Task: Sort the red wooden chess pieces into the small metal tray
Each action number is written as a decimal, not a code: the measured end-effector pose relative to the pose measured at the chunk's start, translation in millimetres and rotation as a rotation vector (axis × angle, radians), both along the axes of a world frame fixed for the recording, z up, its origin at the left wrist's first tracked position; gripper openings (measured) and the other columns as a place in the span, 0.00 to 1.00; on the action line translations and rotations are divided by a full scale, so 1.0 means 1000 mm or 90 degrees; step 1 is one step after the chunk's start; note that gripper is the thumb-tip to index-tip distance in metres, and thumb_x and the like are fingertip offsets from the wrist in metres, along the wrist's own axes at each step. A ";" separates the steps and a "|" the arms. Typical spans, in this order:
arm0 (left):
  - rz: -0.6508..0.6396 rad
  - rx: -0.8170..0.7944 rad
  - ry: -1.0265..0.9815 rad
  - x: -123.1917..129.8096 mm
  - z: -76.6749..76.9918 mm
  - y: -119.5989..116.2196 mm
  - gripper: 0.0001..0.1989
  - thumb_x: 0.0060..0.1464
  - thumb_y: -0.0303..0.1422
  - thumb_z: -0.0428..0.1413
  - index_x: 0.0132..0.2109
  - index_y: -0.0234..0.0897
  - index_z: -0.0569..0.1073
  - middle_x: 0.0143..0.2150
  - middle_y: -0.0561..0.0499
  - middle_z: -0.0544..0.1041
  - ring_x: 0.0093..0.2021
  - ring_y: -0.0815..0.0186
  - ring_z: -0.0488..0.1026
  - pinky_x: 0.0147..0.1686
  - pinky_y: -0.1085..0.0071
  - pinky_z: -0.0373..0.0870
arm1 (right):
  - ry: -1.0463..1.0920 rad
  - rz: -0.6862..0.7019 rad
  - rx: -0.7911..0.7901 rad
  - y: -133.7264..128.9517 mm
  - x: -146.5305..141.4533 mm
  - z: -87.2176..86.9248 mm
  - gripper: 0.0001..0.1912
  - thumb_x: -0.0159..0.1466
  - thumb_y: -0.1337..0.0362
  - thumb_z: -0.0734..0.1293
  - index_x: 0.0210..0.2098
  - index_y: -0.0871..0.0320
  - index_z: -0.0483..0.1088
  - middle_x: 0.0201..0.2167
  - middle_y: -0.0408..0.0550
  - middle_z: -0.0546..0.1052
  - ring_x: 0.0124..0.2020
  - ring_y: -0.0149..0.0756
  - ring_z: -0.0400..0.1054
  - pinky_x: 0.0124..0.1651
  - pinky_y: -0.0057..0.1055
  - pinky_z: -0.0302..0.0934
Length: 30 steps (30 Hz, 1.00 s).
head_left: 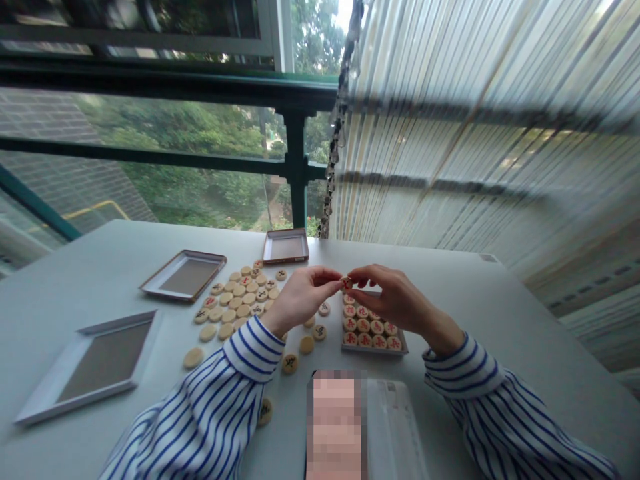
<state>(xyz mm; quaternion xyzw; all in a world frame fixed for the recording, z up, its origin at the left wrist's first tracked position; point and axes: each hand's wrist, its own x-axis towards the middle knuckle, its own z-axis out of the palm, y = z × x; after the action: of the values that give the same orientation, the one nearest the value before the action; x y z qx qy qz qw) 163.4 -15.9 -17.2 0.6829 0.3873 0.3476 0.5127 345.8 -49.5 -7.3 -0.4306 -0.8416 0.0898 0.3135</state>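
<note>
Between the fingertips of my left hand (305, 297) and my right hand (395, 297) is a round Chinese chess piece (346, 284) with a red character on its face. Both hands pinch it above the far left corner of a small box (375, 350). Rows of pieces with red characters (364, 325) lie face up in that box, and my right hand covers its far part. To the left of my left hand, many loose pieces (243, 310) are spread on the table, some blank side up, others showing black or red characters.
Three shallow trays or lids stand on the white table (450, 400): one at the back (287, 259), one at left (186, 293) and a larger one (107, 403) nearer. A phone (336, 427) and a clear plastic case (397, 427) lie at the front. A string curtain (475, 133) hangs behind.
</note>
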 end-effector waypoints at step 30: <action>0.033 -0.002 0.017 0.008 -0.007 -0.004 0.13 0.48 0.34 0.55 0.39 0.30 0.75 0.35 0.44 0.78 0.32 0.67 0.71 0.32 0.71 0.67 | -0.102 -0.012 -0.017 0.002 0.003 -0.004 0.12 0.60 0.61 0.62 0.41 0.58 0.69 0.31 0.47 0.74 0.31 0.30 0.66 0.36 0.29 0.60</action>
<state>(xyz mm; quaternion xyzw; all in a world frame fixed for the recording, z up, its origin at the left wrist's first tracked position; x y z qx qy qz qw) 171.8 -19.8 -24.5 0.6765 0.4121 0.3511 0.4993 348.8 -47.0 -11.3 -0.4482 -0.8587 0.0636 0.2402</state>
